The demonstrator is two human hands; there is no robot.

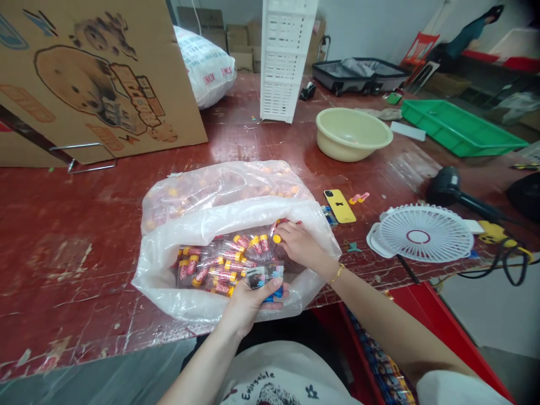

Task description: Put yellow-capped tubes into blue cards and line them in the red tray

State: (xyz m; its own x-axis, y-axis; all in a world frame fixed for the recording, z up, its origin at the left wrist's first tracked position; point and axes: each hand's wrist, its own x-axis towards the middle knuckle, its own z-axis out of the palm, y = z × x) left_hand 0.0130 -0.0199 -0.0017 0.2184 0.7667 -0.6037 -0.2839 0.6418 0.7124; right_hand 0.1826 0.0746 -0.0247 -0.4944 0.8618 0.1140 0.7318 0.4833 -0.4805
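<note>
Near the front edge of the table, a clear plastic bag is lying open, full of small tubes with orange caps. The left hand is grasping a small packet at the bag's mouth. The right hand is reaching inside, fingers closing on a tube. Judging by this, picking one tube at a time and holding the mouth wide is working best.

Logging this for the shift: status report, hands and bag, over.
Left hand grips small packets at bag rim. Right hand inside, on tubes. Nothing blocking.
</note>
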